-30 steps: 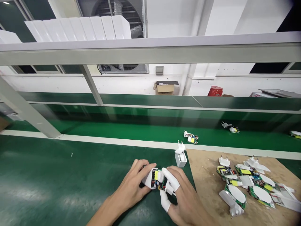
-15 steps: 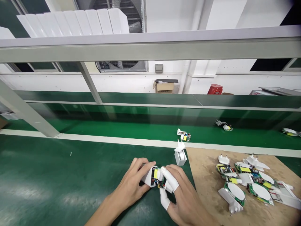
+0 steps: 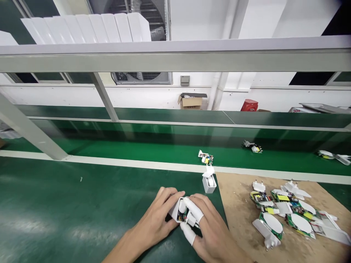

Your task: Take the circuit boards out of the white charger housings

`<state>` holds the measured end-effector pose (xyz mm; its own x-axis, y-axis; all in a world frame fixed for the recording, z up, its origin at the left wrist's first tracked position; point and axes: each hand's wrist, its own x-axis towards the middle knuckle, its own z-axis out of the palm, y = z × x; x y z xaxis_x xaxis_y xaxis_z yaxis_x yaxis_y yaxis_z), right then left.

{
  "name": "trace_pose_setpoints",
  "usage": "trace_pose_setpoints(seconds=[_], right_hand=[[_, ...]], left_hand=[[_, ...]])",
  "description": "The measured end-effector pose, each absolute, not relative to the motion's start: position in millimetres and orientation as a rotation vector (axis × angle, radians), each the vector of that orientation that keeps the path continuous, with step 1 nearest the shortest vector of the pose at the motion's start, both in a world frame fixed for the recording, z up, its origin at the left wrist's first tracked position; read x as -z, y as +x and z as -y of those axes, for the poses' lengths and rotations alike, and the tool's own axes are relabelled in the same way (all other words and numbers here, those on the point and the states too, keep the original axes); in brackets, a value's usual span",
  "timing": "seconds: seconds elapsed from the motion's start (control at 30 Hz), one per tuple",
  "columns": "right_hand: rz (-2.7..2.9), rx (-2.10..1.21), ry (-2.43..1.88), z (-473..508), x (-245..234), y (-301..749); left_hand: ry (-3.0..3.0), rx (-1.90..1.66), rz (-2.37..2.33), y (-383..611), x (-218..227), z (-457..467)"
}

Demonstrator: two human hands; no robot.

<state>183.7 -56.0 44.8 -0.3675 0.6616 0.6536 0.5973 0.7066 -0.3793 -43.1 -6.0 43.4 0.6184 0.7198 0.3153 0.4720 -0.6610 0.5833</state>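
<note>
My left hand (image 3: 156,215) grips a white charger shell (image 3: 178,209) from the left, low on the green mat. Inside the shell shows a small circuit board. My right hand (image 3: 211,230), with white finger cots on thumb and forefinger, presses on the board and shell from the right. Both hands are closed round the same piece. Just beyond them stands a white charger housing with a plug cap (image 3: 209,181), upright at the edge of the brown board (image 3: 236,204).
Several loose circuit boards and white plug parts (image 3: 285,215) lie heaped on the brown board at right. On the moving green belt (image 3: 137,151) behind lie three charger assemblies (image 3: 205,157). A grey frame bar crosses overhead; white trays stand at upper left.
The board has gone deeper into the shell under my right fingers. The assemblies on the belt have drifted left.
</note>
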Motion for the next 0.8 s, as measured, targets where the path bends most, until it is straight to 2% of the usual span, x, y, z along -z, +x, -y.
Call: trace_pose_setpoints(seconds=[0.2,0.37,0.57,0.8], right_hand=[[1.945,-0.390,-1.045,54.0,-40.7,190.3],[2.145,-0.280,-0.982,47.6,-23.0,185.1],[1.972,-0.071,-0.919,45.6,-30.2,184.7],[2.075,-0.203,-1.058,44.4,-22.0,184.8]], left_hand=[[1.980,-0.708,-0.948,-45.7,-33.9,5.6],[1.739,-0.732,-0.875,-47.8,-30.5,5.1],[1.821,-0.793,-0.995,-52.4,-35.9,7.7],[1.771,-0.830,-1.047,-41.0,-34.6,6.3]])
